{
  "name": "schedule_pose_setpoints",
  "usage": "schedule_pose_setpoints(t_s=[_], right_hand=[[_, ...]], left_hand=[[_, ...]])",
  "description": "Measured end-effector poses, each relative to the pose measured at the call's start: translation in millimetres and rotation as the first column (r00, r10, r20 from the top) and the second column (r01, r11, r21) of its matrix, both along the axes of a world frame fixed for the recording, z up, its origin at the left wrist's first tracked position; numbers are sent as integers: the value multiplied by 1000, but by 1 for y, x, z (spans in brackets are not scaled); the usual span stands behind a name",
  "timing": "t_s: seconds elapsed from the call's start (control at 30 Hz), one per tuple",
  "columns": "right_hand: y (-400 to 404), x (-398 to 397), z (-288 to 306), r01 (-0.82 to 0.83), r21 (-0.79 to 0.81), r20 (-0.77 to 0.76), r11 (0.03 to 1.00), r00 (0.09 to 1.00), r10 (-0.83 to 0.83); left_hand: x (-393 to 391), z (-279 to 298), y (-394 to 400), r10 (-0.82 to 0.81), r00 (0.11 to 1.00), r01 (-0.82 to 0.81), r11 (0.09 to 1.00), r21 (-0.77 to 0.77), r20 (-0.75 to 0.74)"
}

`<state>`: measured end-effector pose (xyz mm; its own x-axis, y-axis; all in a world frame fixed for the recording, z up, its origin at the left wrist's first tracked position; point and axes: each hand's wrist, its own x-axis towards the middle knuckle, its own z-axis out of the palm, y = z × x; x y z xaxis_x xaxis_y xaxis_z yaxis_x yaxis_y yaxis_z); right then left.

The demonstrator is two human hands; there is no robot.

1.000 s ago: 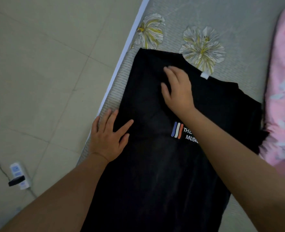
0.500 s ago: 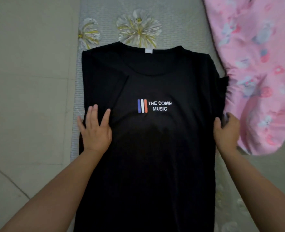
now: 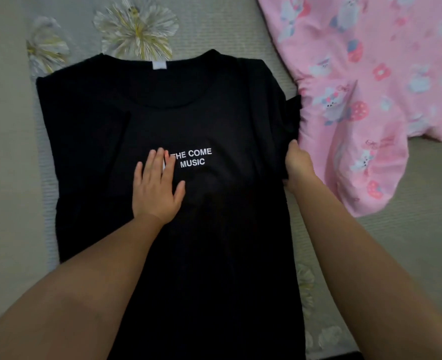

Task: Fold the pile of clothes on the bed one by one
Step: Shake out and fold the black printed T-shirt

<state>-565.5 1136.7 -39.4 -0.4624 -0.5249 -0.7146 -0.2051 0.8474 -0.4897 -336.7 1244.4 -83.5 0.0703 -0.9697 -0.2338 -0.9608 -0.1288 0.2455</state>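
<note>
We see no containers; the black T-shirt (image 3: 214, 229) lies flat, front up, on the grey flowered bed (image 3: 240, 29), collar at the far end. White chest print reads "THE COME MUSIC" (image 3: 192, 157); a small white neck tag (image 3: 159, 65) sits inside the collar, text unreadable. Our left hand (image 3: 156, 189) lies palm down on the shirt's chest, fingers straight, gripping nothing, covering the print's left end. Our right hand (image 3: 296, 165) is at the shirt's right edge, fingers curled round the fabric below the sleeve. A pink patterned cloth (image 3: 370, 87) lies right of the shirt, touching its sleeve.
</note>
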Motion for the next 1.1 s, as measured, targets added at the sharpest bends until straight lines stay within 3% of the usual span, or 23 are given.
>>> schedule_pose_setpoints(t_s=[0.07, 0.17, 0.2, 0.23, 0.27, 0.3, 0.33, 0.4, 0.47, 0.5, 0.57, 0.67, 0.77, 0.9, 1.0, 1.1], right_hand=[[-7, -1, 10, 167, 39, 242, 985, 955, -171], [-15, -4, 21, 290, -106, 335, 951, 911, -240], [-14, -2, 23, 296, -232, 287, 927, 931, -226], [-12, 1, 25, 202, -405, 137, 892, 978, -159], [-7, 5, 28, -30, -573, -117, 819, 992, -45], [0, 12, 30, -348, -654, -393, 671, 915, 91], [10, 19, 30, -620, -625, -612, 475, 766, 194], [30, 34, 25, -920, -328, -846, 217, 388, 366], [46, 40, 17, -988, 41, -781, 147, 60, 622], [52, 37, 11, -979, 148, -693, 139, -3, 721], [57, 30, 6, -962, 179, -591, 205, 61, 804], [60, 18, 7, -969, 13, -665, 245, 174, 726], [60, 3, 3, -974, -145, -762, 176, 223, 608], [62, -6, -5, -966, -252, -830, 65, 250, 499], [70, -2, -15, -942, -332, -833, 49, 317, 454], [73, 1, -22, -919, -378, -811, 111, 387, 439]], left_hand=[[-1, 1, -1, 6, 1000, -6, 1000, 9, -11], [-1, 1, 0, 8, 1000, -8, 1000, 13, -8], [-1, 2, 0, 11, 1000, -11, 1000, 10, -16], [-1, 2, 0, 14, 1000, -14, 1000, 8, -27], [-1, 2, -1, 17, 999, -17, 1000, 6, -34], [-1, 2, 0, 19, 999, -19, 1000, 7, -37], [-1, 2, 0, 20, 999, -20, 1000, 9, -40], [0, 2, 0, 23, 999, -23, 1000, 8, -45], [0, 3, 0, 21, 999, -20, 1000, 10, -41], [0, 3, 0, 19, 999, -19, 1000, 9, -43], [0, 3, 0, 23, 999, -23, 1000, 9, -45], [0, 2, 1, 27, 999, -26, 999, 26, -44], [-1, 8, -1, 41, 996, -39, 999, 31, -80], [-2, 30, -20, 132, 962, -138, 990, -7, -238], [-4, 50, -63, 94, 947, -131, 986, -101, -308], [-19, 58, -128, 143, 921, -139, 990, 37, -363]])
